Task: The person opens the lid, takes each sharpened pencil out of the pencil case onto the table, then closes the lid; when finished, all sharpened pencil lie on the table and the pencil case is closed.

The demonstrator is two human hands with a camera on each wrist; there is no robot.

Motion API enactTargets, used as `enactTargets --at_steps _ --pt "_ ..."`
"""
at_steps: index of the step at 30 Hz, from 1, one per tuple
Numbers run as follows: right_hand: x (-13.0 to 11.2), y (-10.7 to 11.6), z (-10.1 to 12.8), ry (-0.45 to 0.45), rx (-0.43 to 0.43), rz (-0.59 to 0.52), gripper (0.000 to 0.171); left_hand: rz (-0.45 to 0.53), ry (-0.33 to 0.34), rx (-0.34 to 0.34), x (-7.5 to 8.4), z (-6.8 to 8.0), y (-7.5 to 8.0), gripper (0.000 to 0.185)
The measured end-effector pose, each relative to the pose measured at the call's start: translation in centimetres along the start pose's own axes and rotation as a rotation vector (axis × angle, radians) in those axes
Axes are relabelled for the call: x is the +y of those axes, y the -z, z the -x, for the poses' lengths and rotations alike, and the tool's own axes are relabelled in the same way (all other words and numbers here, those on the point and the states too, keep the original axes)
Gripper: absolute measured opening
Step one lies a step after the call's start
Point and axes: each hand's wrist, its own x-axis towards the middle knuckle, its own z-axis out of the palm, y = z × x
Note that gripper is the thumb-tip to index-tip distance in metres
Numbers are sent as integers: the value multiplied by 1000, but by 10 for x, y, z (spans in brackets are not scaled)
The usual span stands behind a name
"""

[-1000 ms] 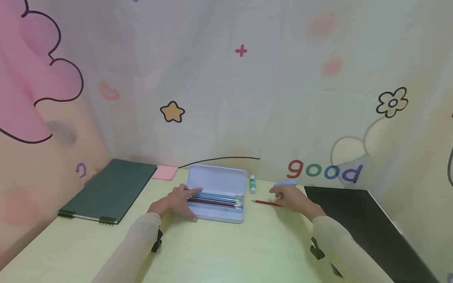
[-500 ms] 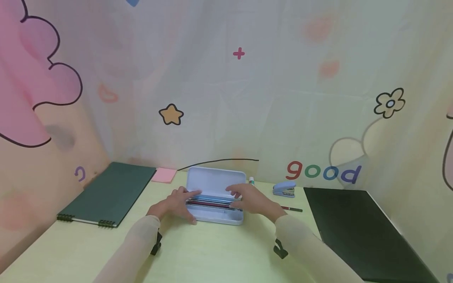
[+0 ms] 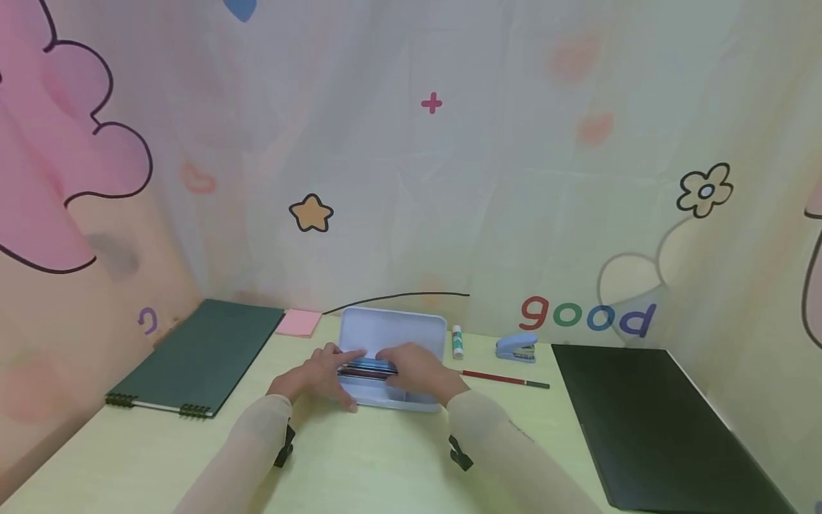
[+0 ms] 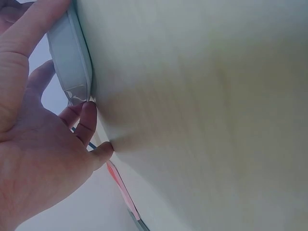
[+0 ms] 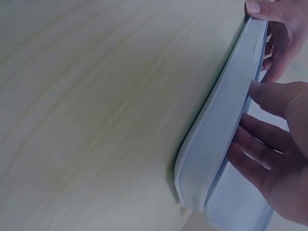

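- an open pale blue pencil case [image 3: 393,357] is seen lying on the yellow-green tabletop [image 3: 359,464], near its far edge, with the lid raised at the back.
- pens and pencils [image 3: 369,367] are seen lying lengthwise inside the tray of the case.
- the left hand [image 3: 317,374] is laid on the left end of the case; its forefinger is stretched over the pens, and its thumb is set against the front wall of the case. in the left wrist view the fingers [image 4: 86,126] are seen lightly bent at the corner of the case [image 4: 71,57]; the grip is released, nothing being clasped.
- the right hand [image 3: 414,368] is laid over the middle and right part of the tray, palm down. in the right wrist view its fingers [image 5: 260,144] are seen nearly straight against the inside of the case [image 5: 219,139]; whether anything is pinched beneath them cannot be told.
- a glue stick [image 3: 457,342] is stood upright just right of the case.
- a blue stapler [image 3: 516,348] is placed further right, and a red pencil [image 3: 504,379] lies in front of it.
- a black folder [image 3: 648,421] is laid at the right, a dark green notebook [image 3: 200,355] at the left, and a pink notepad [image 3: 299,323] beside the notebook's far corner.
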Motion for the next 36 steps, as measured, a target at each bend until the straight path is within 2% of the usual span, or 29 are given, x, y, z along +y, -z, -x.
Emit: enactTargets --at_steps 4,13,24,36 --pt "-4 -2 -2 -4 -17 23 38 3 2 -3 1 1 0 99" --pt "-8 1 -4 -51 -80 -70 37 27 -10 -7 -2 -1 -2 99" --pt "-13 8 -5 -10 -177 -62 39 21 -16 -10 -4 -4 -2 100" --pt "-4 7 -7 68 -187 -123 45 15 6 -5 1 -2 -1 99"
